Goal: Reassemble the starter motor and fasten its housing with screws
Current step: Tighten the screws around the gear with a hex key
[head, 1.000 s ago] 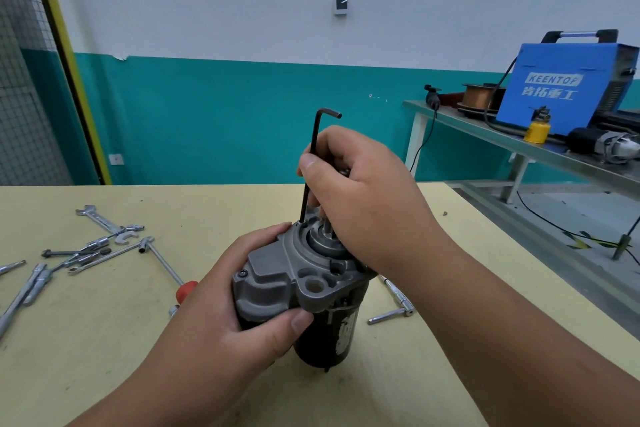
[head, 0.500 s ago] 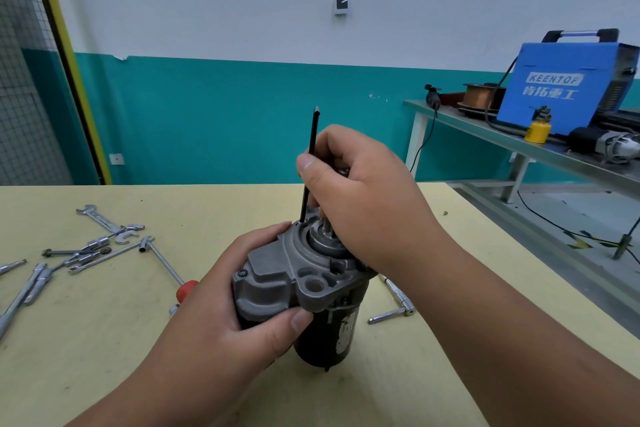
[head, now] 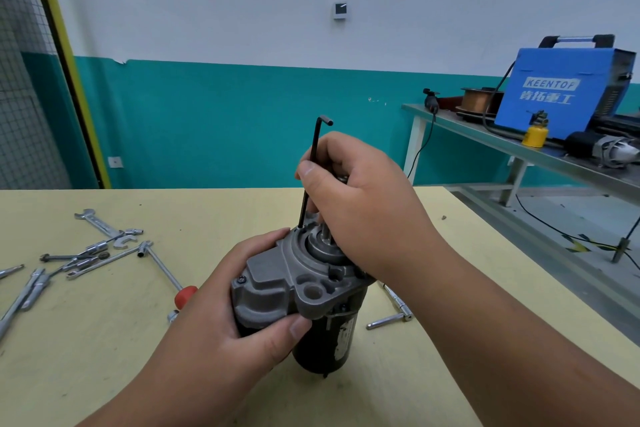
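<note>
**A:** Where is the starter motor?

**B:** The starter motor (head: 304,302) stands upright on the yellow table (head: 86,340), black body down, grey housing (head: 294,281) on top, just in front of the person. The left hand (head: 225,315) wraps the housing, fingers and thumb clamped on it, probably to stop it turning.

**A:** And the other hand?

**B:** The right hand (head: 360,198) has its fingers closed round a black hex key (head: 310,166). The key stands nearly upright, its tip in a screw hole at the housing's far rim, so I judge a housing screw is being driven.

**A:** Anything different from a moment ago?

**B:** Half a second ago the key's bent top looked like a straight line; now it points right again, so it has turned. The motor hasn't moved.

**A:** Around it?

**B:** Wrenches (head: 104,239) lie scattered to the left; a blue welder (head: 561,87) sits on a far bench.
</note>
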The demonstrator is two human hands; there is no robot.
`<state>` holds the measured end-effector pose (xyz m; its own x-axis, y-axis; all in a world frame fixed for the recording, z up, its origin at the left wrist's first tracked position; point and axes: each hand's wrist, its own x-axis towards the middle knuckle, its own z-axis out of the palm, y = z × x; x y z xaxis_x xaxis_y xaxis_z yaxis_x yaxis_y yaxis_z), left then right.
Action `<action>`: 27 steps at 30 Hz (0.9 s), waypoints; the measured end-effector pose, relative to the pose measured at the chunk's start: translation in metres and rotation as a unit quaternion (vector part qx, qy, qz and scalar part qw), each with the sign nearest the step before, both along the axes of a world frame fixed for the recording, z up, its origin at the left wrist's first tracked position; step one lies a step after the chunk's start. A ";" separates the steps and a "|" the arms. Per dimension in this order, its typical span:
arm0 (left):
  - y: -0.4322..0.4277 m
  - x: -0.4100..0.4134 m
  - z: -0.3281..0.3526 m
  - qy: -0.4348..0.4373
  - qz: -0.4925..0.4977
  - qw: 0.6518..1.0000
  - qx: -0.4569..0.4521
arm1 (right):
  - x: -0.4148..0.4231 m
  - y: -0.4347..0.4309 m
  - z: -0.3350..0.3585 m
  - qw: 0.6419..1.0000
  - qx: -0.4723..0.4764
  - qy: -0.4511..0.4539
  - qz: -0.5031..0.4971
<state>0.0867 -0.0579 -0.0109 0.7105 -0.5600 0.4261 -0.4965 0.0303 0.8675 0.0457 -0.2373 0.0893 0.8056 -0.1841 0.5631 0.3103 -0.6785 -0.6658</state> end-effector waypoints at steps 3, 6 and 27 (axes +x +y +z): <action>0.000 0.000 -0.001 -0.001 0.000 1.000 -0.002 | 0.001 -0.001 0.000 1.000 -0.001 0.000 -0.006; 0.000 0.000 -0.001 0.005 -0.001 1.000 -0.002 | 0.001 -0.001 -0.001 1.000 0.000 0.000 -0.011; 0.000 0.002 -0.001 -0.013 -0.004 1.000 0.003 | 0.000 -0.001 0.001 1.000 0.001 0.001 -0.006</action>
